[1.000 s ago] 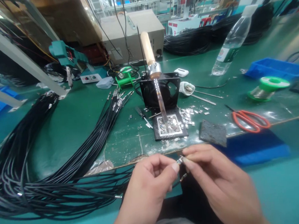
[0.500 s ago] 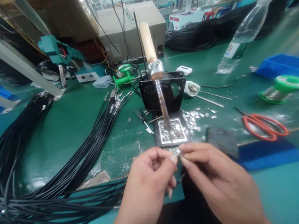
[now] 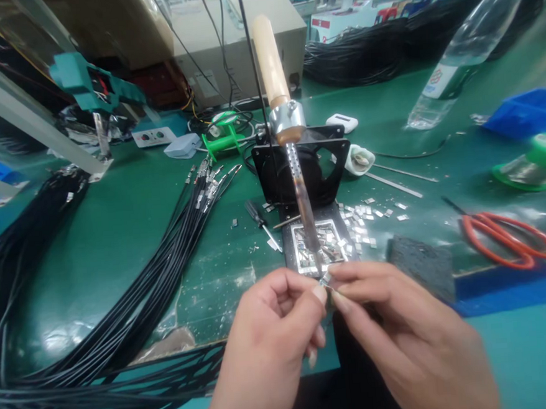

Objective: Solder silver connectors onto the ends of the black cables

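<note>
My left hand [image 3: 268, 342] and my right hand [image 3: 404, 338] meet fingertip to fingertip at the bench's front edge, both pinched on a small metal terminal [image 3: 326, 280] at the end of a thin black cable. Just beyond the fingers stands a soldering iron [image 3: 286, 122] with a wooden handle, tip down on a black pad [image 3: 315, 242] strewn with small metal pieces. The terminal sits close under the iron's tip.
A large bundle of black cables [image 3: 75, 324] fills the left side. A small black fan [image 3: 301, 171] stands behind the iron. Orange scissors [image 3: 509, 238], a dark sponge [image 3: 422, 266], a solder spool [image 3: 529, 165], a water bottle [image 3: 463, 51] and a blue bin [image 3: 523, 115] lie right.
Both hands have risen toward the iron's tip with the terminal still pinched between them. The view has moved closer to the bench.
</note>
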Demonstrator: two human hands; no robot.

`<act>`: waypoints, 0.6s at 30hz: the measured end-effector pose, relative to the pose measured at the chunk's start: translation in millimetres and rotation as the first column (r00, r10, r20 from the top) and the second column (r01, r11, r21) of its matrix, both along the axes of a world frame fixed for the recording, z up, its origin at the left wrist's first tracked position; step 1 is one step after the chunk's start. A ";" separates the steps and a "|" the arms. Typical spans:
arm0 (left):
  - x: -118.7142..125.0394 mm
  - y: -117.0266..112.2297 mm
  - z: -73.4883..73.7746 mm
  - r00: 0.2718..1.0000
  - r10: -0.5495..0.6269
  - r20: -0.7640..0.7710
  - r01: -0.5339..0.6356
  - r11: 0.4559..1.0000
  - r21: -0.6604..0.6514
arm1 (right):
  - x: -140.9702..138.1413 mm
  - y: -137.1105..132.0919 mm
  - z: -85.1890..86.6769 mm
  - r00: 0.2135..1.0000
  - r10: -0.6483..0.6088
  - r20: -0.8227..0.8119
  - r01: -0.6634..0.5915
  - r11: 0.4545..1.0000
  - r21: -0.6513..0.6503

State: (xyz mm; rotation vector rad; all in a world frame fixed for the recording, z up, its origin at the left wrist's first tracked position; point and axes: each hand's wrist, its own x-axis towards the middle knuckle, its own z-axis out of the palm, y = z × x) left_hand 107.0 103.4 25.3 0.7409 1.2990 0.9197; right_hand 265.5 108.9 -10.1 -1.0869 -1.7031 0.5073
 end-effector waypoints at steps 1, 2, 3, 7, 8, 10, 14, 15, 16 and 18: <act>-0.2 0.2 -0.1 1.000 -0.003 -0.003 0.003 1.000 0.002 | -0.2 0.6 0.0 1.000 -0.001 -0.006 0.001 1.000 0.003; -0.3 0.5 -0.1 1.000 -0.004 -0.006 0.004 1.000 0.001 | -0.5 1.2 0.0 1.000 -0.001 -0.011 0.001 1.000 0.003; -0.3 0.8 0.0 1.000 -0.003 -0.008 0.003 1.000 0.000 | -0.8 1.9 0.1 1.000 0.001 -0.012 -0.001 1.000 -0.003; 0.1 2.2 1.2 1.000 -0.016 -0.015 0.017 1.000 0.017 | -2.0 4.2 1.7 1.000 0.014 -0.016 -0.014 1.000 -0.009; 0.3 2.5 1.4 1.000 -0.016 -0.019 0.016 1.000 0.018 | -2.0 4.6 2.2 1.000 0.015 -0.015 -0.016 1.000 -0.010; 0.4 3.0 1.6 1.000 -0.015 -0.022 0.015 1.000 0.013 | -1.9 5.0 3.3 1.000 0.006 -0.010 -0.007 1.000 -0.003; 0.0 3.4 1.0 1.000 -0.010 -0.030 0.010 1.000 0.012 | -1.5 5.3 5.6 1.000 -0.003 -0.004 0.003 1.000 -0.004; -0.2 3.5 0.8 0.999 -0.012 -0.031 0.013 1.000 0.018 | -1.7 5.4 6.0 1.000 -0.002 -0.006 0.002 1.000 -0.003; -0.5 3.5 0.6 0.999 -0.013 -0.030 0.014 1.000 0.022 | -1.9 5.5 6.4 1.000 -0.002 -0.009 0.002 1.000 -0.003; -1.1 3.5 0.3 0.999 -0.018 -0.031 0.018 1.000 0.024 | -2.6 6.0 6.8 1.000 -0.003 -0.009 0.003 1.000 0.001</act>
